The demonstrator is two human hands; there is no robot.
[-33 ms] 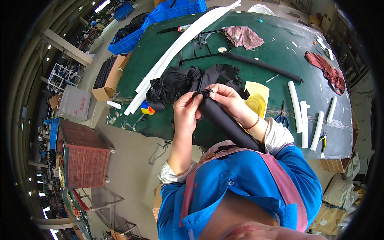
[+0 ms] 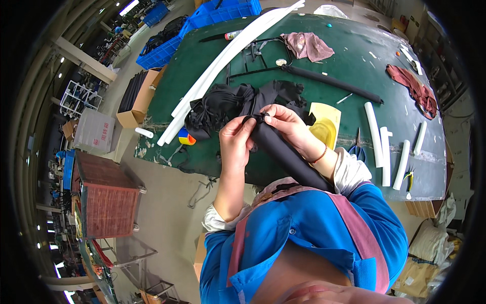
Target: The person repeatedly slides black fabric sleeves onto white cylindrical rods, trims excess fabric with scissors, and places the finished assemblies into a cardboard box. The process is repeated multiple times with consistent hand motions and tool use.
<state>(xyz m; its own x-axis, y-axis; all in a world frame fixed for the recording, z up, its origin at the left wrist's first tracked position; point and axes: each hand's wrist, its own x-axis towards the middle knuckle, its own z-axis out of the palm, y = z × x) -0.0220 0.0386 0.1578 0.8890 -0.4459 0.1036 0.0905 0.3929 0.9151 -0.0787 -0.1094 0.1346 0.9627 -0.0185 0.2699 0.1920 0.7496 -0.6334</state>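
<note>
One green table beyond both hands; black cloth heap just behind them. Black sleeved tube, slanting from chest to fingertips: left hand and right hand pinch its upper end. Yellow sheet beside right wrist.

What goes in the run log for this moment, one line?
left hand: gripping black tube | right hand: pinching tube's top end | black fabric: bunched behind on green table
</note>
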